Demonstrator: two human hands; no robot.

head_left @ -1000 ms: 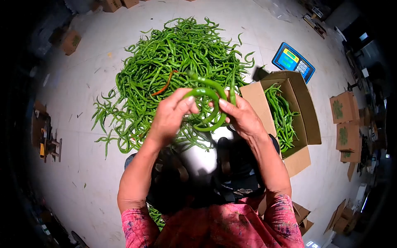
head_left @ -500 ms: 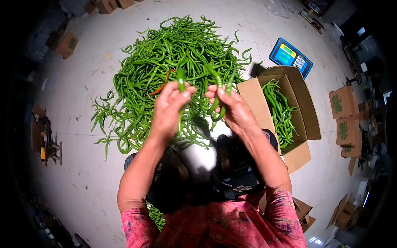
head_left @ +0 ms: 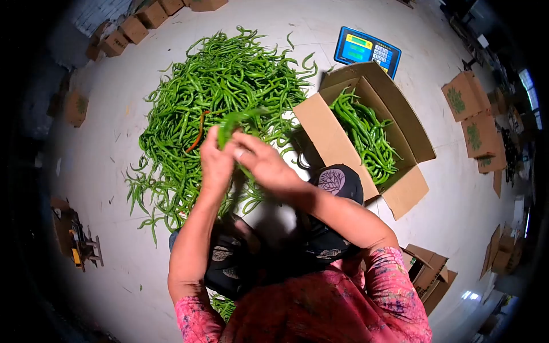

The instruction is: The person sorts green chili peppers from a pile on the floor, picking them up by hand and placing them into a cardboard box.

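Green chili peppers (head_left: 233, 121), blurred by motion, stick up from between my two hands, which meet above the near side of a large chili pile (head_left: 189, 108). My left hand (head_left: 216, 166) is closed around the lower part of these peppers. My right hand (head_left: 269, 168) presses in from the right with its fingers closed on the same bunch; its fingertips are partly hidden. One red chili (head_left: 198, 132) lies in the pile just left of my hands. More green chilies (head_left: 366, 134) fill part of an open cardboard box (head_left: 409, 120) at my right.
Behind the box stands a blue scale display (head_left: 367, 50) with a keypad. Cardboard boxes line the far left (head_left: 134, 28) and the right side (head_left: 476, 123). Opened cardboard (head_left: 426, 274) lies by my right elbow. A small stool-like object (head_left: 84, 246) stands at the left.
My hands have come together, the right one moving left toward the left one, and the peppers are now bunched between them. The view has shifted, so the box and scale appear further left.
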